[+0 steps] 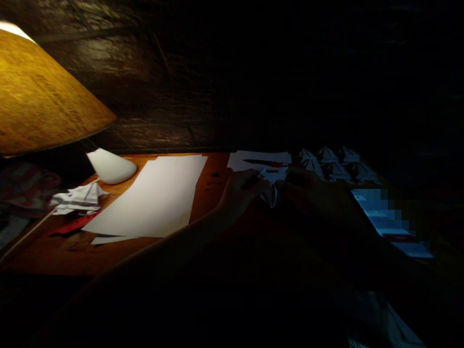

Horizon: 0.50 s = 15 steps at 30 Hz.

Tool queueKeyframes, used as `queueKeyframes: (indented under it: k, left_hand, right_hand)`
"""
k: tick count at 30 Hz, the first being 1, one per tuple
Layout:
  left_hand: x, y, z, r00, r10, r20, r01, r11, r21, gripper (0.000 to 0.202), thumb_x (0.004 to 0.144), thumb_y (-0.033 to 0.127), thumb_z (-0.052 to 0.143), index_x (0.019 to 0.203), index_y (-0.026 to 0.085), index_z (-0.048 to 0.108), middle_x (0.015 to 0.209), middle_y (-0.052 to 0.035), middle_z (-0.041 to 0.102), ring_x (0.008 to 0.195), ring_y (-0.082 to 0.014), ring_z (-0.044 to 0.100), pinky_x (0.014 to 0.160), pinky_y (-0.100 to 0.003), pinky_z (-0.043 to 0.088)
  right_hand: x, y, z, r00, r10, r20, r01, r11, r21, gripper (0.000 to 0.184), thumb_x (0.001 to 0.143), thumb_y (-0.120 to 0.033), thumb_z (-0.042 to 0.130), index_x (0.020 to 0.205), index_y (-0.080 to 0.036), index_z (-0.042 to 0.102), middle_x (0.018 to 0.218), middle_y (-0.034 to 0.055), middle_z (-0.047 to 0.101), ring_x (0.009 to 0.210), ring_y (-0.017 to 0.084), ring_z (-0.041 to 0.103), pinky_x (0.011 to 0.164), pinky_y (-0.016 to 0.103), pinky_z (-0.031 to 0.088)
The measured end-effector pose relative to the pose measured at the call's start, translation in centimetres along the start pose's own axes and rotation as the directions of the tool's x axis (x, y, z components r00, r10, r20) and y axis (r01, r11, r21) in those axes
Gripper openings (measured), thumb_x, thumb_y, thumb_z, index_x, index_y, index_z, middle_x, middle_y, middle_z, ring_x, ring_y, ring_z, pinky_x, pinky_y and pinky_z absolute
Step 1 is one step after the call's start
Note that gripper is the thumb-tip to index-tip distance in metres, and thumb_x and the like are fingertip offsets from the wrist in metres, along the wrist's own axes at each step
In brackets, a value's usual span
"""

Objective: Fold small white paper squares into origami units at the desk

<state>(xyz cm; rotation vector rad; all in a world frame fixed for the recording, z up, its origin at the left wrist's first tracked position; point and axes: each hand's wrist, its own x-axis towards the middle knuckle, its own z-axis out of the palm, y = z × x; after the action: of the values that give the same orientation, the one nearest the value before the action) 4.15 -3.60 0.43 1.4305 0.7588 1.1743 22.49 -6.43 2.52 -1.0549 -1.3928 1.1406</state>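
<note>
Between my two hands is a piece of folded white paper (270,192), its lower end coming to a point. My left hand (239,190) pinches its left side, thumb along the paper. On the other side my right hand (300,187) grips the right edge, though deep shadow hides most of its fingers. Just behind the paper lies a knife (259,162) with a dark blade and a red part, resting on white sheets (237,160). Several folded paper pieces (328,154) stand in two rows beyond my right hand.
A stack of white paper (155,193) lies left on the wooden table (206,193). Further left are a lamp with a yellow shade (47,96) and white base (110,166), crumpled paper (79,197) and a red object (76,223). A lit screen (384,217) lies right.
</note>
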Motion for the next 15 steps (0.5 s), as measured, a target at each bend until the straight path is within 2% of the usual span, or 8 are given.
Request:
queueKeyframes:
  k: [4,7,15]
  left_hand:
    - [0.1,-0.3,-0.1,1.0,-0.014,-0.005,0.014,1.0,-0.002,0.025,0.075,0.035,0.08,0.072,0.016,0.063,0.069,0.0011,0.06,0.066,-0.0097,0.053,0.062,-0.023,0.043]
    - [0.1,-0.4,-0.2,1.0,-0.025,-0.004,0.025,0.999,-0.022,0.026,0.073,0.035,0.081,0.07,0.015,0.063,0.068,0.0012,0.06,0.066,-0.0095,0.053,0.062,-0.023,0.043]
    - [0.2,-0.9,-0.3,0.999,-0.026,0.034,0.029,0.994,-0.109,0.021,0.08,0.035,0.075,0.085,0.015,0.07,0.083,-0.002,0.068,0.077,-0.0117,0.061,0.072,-0.024,0.049]
  right_hand:
    - [0.0,0.2,0.0,1.0,-0.007,0.004,0.007,0.999,-0.037,0.02,0.076,-0.037,0.078,0.073,-0.023,0.064,0.074,0.0008,0.066,0.075,0.019,0.061,0.071,0.034,0.051]
    - [-0.1,0.2,0.1,1.0,-0.011,0.024,0.012,1.0,-0.023,0.017,0.077,-0.034,0.077,0.079,-0.022,0.066,0.08,0.0013,0.069,0.077,0.018,0.062,0.072,0.033,0.051]
    - [-0.6,-0.9,0.7,0.998,0.065,-0.013,-0.064,0.995,0.075,0.017,0.072,-0.032,0.079,0.079,-0.021,0.068,0.083,0.0031,0.072,0.079,0.02,0.066,0.072,0.034,0.053]
